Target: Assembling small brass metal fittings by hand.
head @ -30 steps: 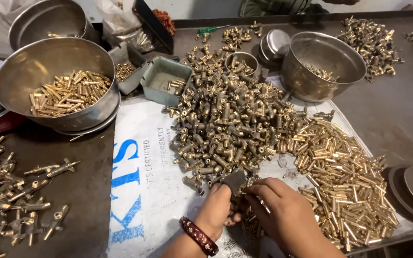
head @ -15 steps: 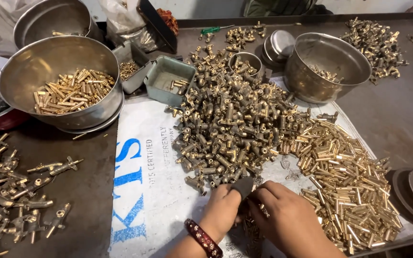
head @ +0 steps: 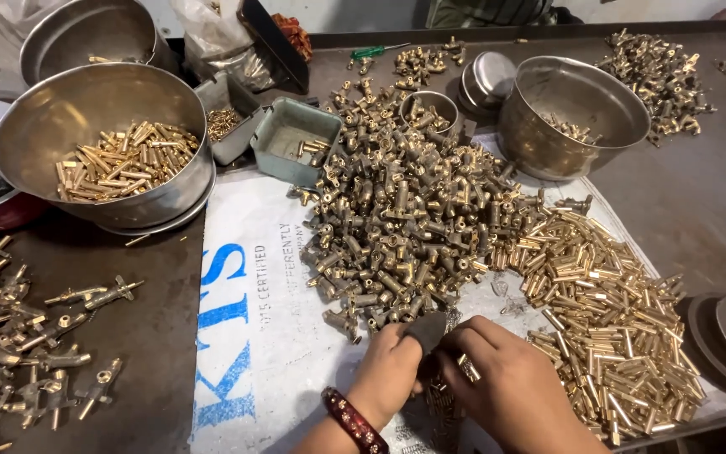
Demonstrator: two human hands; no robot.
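While the left hand (head: pixel 388 370) pinches a small dark grey pad (head: pixel 427 329), the right hand (head: pixel 510 382) is curled over short brass pins (head: pixel 443 399) on the white printed sack (head: pixel 270 336) covering the counter (head: pixel 699 210). These pins look hard, smooth, light and prone to roll, so they are likely best nipped across the shaft.

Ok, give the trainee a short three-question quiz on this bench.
1. True or false: the large steel bowl at upper left holds shiny brass tubes.
2. What do both hands work on at the bottom edge? A) a green screwdriver B) small brass parts and a dark piece C) a steel lid
3. Fill in: the left hand wears a red ____ at the wrist.

Key
1. True.
2. B: the left hand and right hand meet over brass pieces beside the dark piece.
3. Bangle.
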